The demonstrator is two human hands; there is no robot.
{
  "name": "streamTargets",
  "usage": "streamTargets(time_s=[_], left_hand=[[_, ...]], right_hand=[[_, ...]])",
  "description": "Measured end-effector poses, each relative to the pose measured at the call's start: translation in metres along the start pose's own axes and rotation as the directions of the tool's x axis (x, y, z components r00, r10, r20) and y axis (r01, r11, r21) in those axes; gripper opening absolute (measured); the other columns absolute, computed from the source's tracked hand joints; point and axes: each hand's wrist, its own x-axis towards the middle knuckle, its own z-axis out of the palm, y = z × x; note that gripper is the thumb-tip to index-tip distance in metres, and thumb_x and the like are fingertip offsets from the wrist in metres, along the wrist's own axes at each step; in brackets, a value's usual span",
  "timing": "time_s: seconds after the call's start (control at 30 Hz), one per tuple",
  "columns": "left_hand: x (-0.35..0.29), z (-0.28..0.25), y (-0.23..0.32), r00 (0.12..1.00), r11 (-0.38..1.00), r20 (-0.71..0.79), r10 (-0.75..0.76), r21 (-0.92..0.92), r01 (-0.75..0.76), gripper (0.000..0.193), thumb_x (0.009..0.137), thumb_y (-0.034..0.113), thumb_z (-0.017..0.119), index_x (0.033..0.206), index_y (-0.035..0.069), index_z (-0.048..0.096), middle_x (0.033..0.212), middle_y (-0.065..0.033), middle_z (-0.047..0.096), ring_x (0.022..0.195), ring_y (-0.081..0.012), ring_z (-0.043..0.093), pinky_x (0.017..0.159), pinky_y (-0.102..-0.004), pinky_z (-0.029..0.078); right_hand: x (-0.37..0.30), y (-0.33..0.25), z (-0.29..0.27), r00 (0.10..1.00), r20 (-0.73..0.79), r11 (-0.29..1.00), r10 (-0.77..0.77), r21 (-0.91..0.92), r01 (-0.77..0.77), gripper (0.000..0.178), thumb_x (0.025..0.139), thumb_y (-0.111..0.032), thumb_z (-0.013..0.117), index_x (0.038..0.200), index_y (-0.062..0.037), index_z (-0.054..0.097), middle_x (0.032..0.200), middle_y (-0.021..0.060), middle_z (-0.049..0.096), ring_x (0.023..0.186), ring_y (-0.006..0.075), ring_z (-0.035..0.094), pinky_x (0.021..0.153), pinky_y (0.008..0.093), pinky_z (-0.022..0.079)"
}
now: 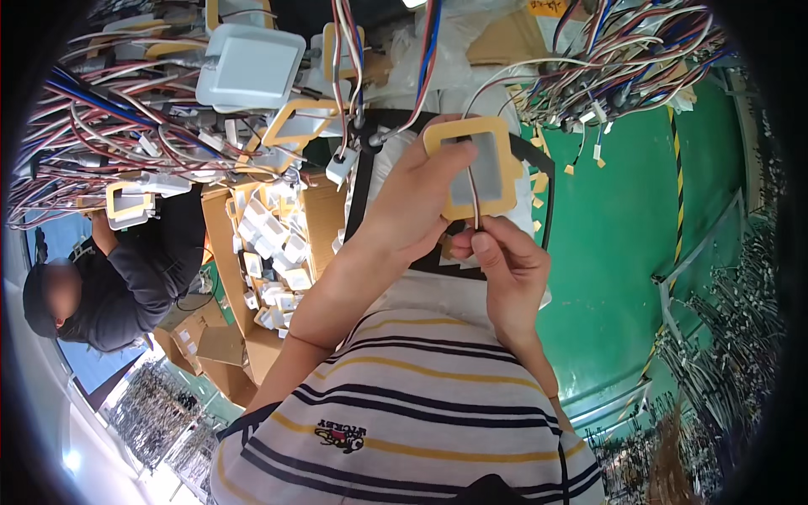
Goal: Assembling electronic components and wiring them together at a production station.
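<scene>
Now we have the yellow-rimmed box (490, 181) up in front of us, our left hand (412, 198) closed around its left side, thumb over the opening, other fingers mostly hidden. Our right hand (515, 263) pinches the wire (475, 198), thumb and fingertip together, just below the near rim; seemingly the left steadies the box so the right can control that wire. Its open face looks up at us, its slightly longer axis running away from our body, far end leaning left.
</scene>
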Motion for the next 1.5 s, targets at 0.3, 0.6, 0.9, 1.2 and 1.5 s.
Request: streamTargets(time_s=[0.3,0.6,0.9,1.2,1.5], left_hand=[[-0.008,0.006,-0.014,0.912,0.767,0.176,0.37,0.496,-0.407,0.028,0.089,0.01,0.051,0.115,0.004,0.043,0.104,-0.0041,0.049,0.095,-0.0087,0.049,0.082,-0.0227,0.041],[-0.047,-0.038,0.015,0.693,0.6,0.598,0.402,0.4,-0.693,0.037,0.077,0.029,0.067,0.1,0.003,0.055,0.095,-0.0118,0.056,0.086,-0.0224,0.058,0.087,-0.0435,0.044],[-0.19,-0.149,0.053,0.52,0.438,0.24,0.82,0.322,-0.839,0.026,0.074,0.03,0.074,0.077,0.017,0.051,0.08,-0.0021,0.038,0.08,-0.0219,0.042,0.104,-0.0604,0.024],[-0.254,-0.158,0.071,0.281,0.265,0.143,0.949,0.119,-0.957,0.026,0.08,0.027,0.069,0.094,0.01,0.055,0.094,-0.0025,0.043,0.104,-0.0244,0.045,0.109,-0.0601,0.016],[-0.352,-0.202,0.178,-0.023,0.114,-0.351,0.936,0.364,-0.924,0.043,0.093,0.023,0.051,0.124,-0.005,0.045,0.129,-0.019,0.047,0.121,-0.0327,0.043,0.109,-0.0422,0.03]], right_hand=[[0.001,0.019,-0.012,0.997,0.044,0.997,-0.059,-0.053,0.061,0.016,0.091,0.0,0.053,0.104,0.006,0.058,0.097,0.0119,0.061,0.087,0.0181,0.063,0.08,0.0278,0.051],[0.002,0.032,-0.03,0.993,0.086,0.963,-0.084,-0.251,0.103,0.019,0.091,-0.002,0.05,0.108,0.0032,0.058,0.101,0.0085,0.06,0.088,0.0135,0.059,0.081,0.0252,0.046],[0.022,0.052,-0.076,0.989,-0.004,0.814,-0.149,-0.569,0.121,0.015,0.086,-0.006,0.06,0.101,-0.0016,0.061,0.088,0.0065,0.063,0.072,0.0129,0.058,0.065,0.0239,0.047],[0.122,-0.097,0.003,0.167,0.081,0.092,-0.983,-0.566,0.819,0.033,0.077,0.003,0.063,0.108,0.0016,0.052,0.1,0.0148,0.056,0.092,0.0288,0.053,0.081,0.035,0.042],[0.182,-0.186,-0.022,0.289,0.551,-0.486,-0.783,-0.831,0.271,0.022,0.079,-0.009,0.052,0.099,-0.0125,0.063,0.084,0.0083,0.063,0.089,0.0257,0.058,0.077,0.0386,0.039]])
